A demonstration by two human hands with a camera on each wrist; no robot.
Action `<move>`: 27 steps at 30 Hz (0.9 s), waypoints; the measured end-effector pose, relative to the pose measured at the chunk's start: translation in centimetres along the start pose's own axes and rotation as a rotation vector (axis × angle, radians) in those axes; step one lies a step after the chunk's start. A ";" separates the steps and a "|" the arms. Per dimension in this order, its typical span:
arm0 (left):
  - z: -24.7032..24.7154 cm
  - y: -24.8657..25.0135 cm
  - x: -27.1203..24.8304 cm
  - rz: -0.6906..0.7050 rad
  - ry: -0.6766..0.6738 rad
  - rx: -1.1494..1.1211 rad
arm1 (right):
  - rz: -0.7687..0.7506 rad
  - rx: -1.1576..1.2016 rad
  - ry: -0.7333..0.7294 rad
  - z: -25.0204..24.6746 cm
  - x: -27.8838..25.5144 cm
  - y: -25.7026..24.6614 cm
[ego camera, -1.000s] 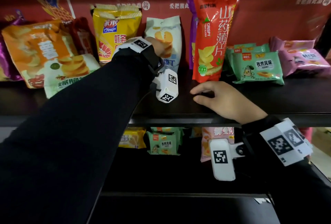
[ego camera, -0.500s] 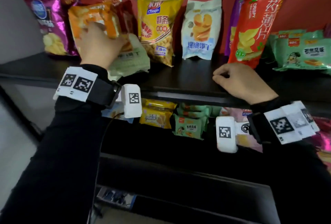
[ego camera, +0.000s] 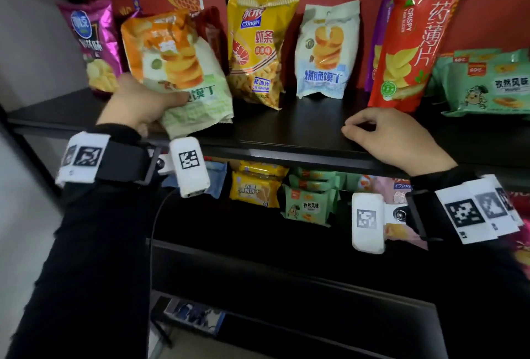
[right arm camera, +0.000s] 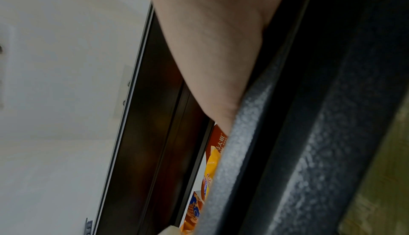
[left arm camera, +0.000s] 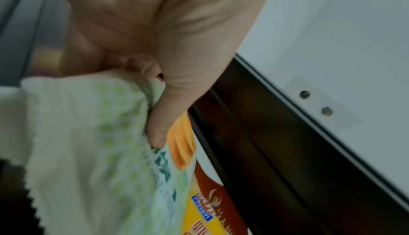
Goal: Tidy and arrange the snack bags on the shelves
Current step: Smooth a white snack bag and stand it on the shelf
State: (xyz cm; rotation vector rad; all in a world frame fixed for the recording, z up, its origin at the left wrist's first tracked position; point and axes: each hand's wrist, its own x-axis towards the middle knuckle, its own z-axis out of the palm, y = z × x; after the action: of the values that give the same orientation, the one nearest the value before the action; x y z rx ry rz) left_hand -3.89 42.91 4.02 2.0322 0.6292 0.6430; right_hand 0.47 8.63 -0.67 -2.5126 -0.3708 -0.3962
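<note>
Item: orange-and-green snack bag (ego camera: 183, 72), gripped at its lower left corner by the left hand (ego camera: 137, 103), thumb across the front, above the top shelf (ego camera: 286, 132) edge. Left wrist view alone showed the thumb (left arm camera: 163, 116) pressed into the bag's serrated seam. Right hand (ego camera: 393, 140) rested on the shelf, fingers loosely curled, holding nothing. Against 0.5 s ago, the bag stood tilted further right; right hand unmoved.

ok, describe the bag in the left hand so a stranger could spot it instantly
Start at the upper black shelf, left half. The left hand grips the orange-and-pale-green bag, tilted over the front edge. Unlike the upright purple bag and yellow bag beside it, it pictures stacked golden rounds.
</note>
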 end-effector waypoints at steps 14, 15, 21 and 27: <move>13.7 11.8 -2.2 0.225 -0.537 -0.503 | 0.087 -0.059 -0.069 -1.7 -0.8 1.3; 14.7 12.0 -1.6 0.209 -0.542 -0.437 | 0.097 -0.065 -0.060 -1.8 -0.9 1.5; 18.6 11.6 1.0 0.186 -0.566 -0.320 | 0.102 -0.108 -0.028 -1.6 -1.2 1.5; 18.9 11.7 2.2 0.140 -0.639 -0.288 | 0.112 -0.123 -0.014 -1.5 -1.4 1.5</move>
State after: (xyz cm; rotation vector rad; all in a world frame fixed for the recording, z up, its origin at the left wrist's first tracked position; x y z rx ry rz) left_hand 12.24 27.47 5.59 1.8691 0.0142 0.1230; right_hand -0.56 6.36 -0.69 -2.6428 -0.2147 -0.3677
